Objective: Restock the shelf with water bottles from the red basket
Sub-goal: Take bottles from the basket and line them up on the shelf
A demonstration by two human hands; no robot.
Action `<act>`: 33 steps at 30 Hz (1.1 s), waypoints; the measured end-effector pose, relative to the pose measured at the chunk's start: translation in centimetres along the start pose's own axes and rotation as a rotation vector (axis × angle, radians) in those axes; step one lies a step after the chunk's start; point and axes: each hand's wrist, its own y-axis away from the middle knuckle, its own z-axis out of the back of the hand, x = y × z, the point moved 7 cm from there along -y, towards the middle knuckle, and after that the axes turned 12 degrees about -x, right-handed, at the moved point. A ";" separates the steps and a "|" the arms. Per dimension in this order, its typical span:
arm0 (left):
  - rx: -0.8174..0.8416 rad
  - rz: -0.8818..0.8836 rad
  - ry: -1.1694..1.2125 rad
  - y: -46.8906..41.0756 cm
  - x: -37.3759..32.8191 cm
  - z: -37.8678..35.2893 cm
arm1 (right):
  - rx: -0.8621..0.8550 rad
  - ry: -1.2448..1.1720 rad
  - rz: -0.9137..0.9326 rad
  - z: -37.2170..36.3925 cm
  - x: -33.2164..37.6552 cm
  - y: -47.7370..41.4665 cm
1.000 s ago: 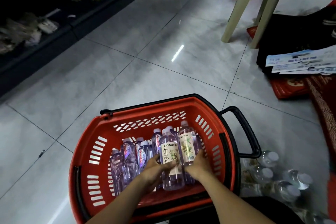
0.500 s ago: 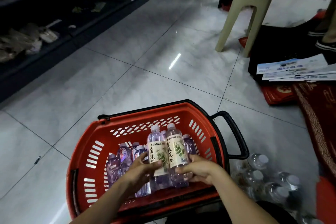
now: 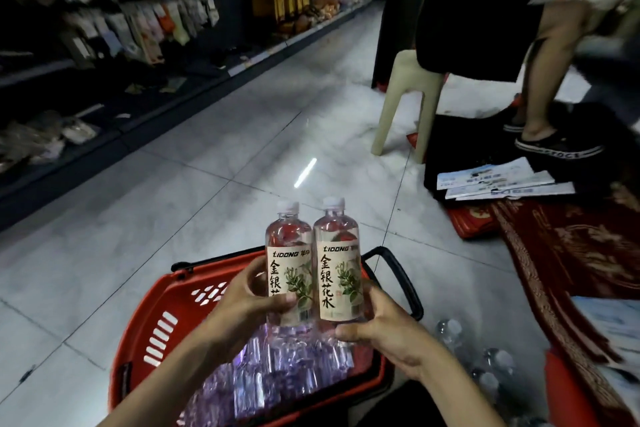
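Standing upright and touching side by side, the left bottle and the right bottle are held in the air above the far half of the red basket, white caps up and cream labels facing the camera. The left hand grips the left bottle low down, thumb across the front of the label and fingers curled round its outer side. The right hand holds the right bottle near its base, thumb lying under the label's lower edge and fingers wrapped behind. Both forearms rise from the bottom of the view and angle inward towards each other. Below them the basket sits on the tiled floor with more bottles lying inside. Loose clear bottles lie on the floor just beside the basket's right side. Farther off, a pale plastic stool stands near some papers and a red rug; a shelf of packaged goods runs along the left.
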 end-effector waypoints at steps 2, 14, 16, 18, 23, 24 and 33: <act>0.062 -0.035 0.006 0.9 -1.7 -2.6 | -0.050 0.010 0.084 1.7 2.4 2.3; 0.501 -0.284 0.132 9.1 -10.4 -25.1 | -0.527 0.083 0.482 15.6 14.8 22.1; 0.587 -0.293 0.174 10.9 -11.5 -29.5 | -0.623 0.072 0.518 17.7 16.0 25.8; 0.699 -0.329 0.164 12.9 -12.6 -34.0 | -0.742 0.062 0.528 20.2 16.8 29.6; 0.894 -0.352 0.228 17.3 -14.5 -44.7 | -0.984 0.096 0.559 26.0 18.5 37.8; 0.942 -0.356 0.231 18.2 -14.9 -46.8 | -1.037 0.104 0.573 27.0 18.8 39.2; 1.245 -0.337 0.247 25.1 -17.7 -63.5 | -1.523 0.246 0.642 34.9 22.3 49.2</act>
